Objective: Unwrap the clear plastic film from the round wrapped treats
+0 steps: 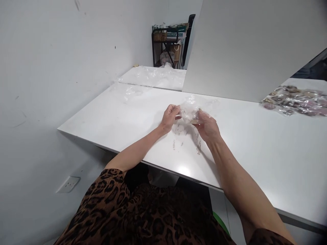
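Observation:
Between my two hands, just over the white table, is a crumpled clear plastic bag. My left hand pinches its left side with thumb and fingers. On the other side, my right hand grips the bag, and a thin tan edge shows by its fingers; I cannot make out what that edge belongs to. Dark scuff marks or bits lie on the tabletop below the hands.
Clear plastic film lies at the back left. A large grey panel stands on the table's far side. Plastic-wrapped packets lie at the right. Behind stands a black rack with boxes; a wall socket is low at left.

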`<act>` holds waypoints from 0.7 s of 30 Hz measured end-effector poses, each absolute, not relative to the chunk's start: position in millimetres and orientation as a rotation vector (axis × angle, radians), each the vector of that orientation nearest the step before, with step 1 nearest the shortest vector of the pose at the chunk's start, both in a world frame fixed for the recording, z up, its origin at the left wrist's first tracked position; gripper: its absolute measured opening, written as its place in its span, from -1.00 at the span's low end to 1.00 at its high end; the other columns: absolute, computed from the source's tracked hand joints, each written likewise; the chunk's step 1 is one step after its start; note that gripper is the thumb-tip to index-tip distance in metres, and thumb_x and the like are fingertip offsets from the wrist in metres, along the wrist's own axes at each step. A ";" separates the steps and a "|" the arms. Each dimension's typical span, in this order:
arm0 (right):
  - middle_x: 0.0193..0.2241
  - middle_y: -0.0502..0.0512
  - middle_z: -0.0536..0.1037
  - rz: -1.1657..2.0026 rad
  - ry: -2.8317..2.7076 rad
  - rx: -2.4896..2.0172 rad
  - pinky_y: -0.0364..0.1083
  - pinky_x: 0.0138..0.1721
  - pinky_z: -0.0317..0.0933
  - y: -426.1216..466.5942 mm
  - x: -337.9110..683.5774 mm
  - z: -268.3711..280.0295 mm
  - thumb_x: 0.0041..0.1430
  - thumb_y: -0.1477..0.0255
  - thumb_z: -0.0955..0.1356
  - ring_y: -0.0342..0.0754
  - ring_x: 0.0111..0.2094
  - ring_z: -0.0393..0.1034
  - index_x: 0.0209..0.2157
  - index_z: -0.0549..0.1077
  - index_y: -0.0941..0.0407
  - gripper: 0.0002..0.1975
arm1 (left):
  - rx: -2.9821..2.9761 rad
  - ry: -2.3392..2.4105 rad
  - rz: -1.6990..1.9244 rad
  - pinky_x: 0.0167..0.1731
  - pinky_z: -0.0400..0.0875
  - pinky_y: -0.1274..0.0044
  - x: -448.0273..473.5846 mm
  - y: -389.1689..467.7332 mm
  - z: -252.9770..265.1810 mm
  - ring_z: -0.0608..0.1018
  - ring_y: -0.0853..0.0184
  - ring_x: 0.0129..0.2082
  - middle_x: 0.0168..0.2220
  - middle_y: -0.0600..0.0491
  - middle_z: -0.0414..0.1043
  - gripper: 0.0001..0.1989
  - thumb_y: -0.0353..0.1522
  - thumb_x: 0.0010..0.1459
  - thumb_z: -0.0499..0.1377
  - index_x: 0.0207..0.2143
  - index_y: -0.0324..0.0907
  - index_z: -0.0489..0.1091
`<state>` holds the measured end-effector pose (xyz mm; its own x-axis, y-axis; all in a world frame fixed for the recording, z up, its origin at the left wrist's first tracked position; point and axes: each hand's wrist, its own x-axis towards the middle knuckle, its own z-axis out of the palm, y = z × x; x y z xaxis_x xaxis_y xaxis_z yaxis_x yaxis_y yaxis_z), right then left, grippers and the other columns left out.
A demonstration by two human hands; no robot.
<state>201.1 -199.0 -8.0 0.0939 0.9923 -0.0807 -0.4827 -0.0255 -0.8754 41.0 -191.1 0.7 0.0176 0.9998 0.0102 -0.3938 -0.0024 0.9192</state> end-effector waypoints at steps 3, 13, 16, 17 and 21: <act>-0.41 -0.08 0.57 1.260 -0.644 -0.926 -0.17 -0.42 0.34 -195.0 207.8 -8.8 -0.17 0.20 0.65 -0.17 -0.39 0.43 -0.41 0.55 0.06 -0.64 | 0.943 0.928 1.420 -0.23 0.36 0.61 35.5 -187.2 1.6 0.43 0.50 -0.35 -0.40 0.17 0.28 -0.75 -0.34 0.32 0.23 -0.39 -0.16 0.23; -0.34 0.00 0.60 1.030 -0.931 -0.769 -0.06 -0.15 0.41 -192.5 212.6 -5.4 -0.03 0.07 0.58 -0.07 -0.23 0.53 -0.28 0.61 0.03 -0.62 | 1.041 0.891 1.076 -0.14 0.36 0.50 24.6 -180.4 -5.1 0.53 0.29 -0.09 -0.06 -0.02 0.47 -0.49 0.00 0.10 0.40 -0.05 -0.10 0.42; -0.31 0.03 0.62 1.172 -0.949 -0.745 0.01 -0.10 0.45 -190.8 215.5 -6.4 -0.10 0.08 0.61 0.02 -0.17 0.56 -0.25 0.60 0.04 -0.56 | 1.157 0.852 0.919 -0.17 0.32 0.52 27.6 -184.6 -6.4 0.49 0.39 -0.26 -0.28 0.07 0.46 -0.59 -0.16 0.00 0.49 -0.28 -0.18 0.42; -0.30 0.03 0.62 1.196 -0.928 -0.745 0.02 -0.10 0.46 -189.8 216.6 -7.5 -0.12 0.08 0.61 0.03 -0.15 0.56 -0.27 0.58 0.03 -0.56 | 1.162 0.848 0.927 -0.20 0.31 0.53 28.8 -185.6 -6.3 0.46 0.43 -0.30 -0.33 0.10 0.43 -0.63 -0.21 0.02 0.48 -0.35 -0.19 0.38; -0.21 0.05 0.60 1.316 -0.788 -0.819 0.02 -0.20 0.50 -186.8 218.7 -12.7 -0.08 -0.04 0.56 0.06 -0.10 0.53 -0.25 0.47 0.00 -0.49 | 1.021 0.905 1.149 -0.32 0.25 0.58 34.0 -185.1 -7.6 0.37 0.49 -0.41 -0.42 0.17 0.32 -0.71 -0.34 0.15 0.39 -0.41 -0.18 0.29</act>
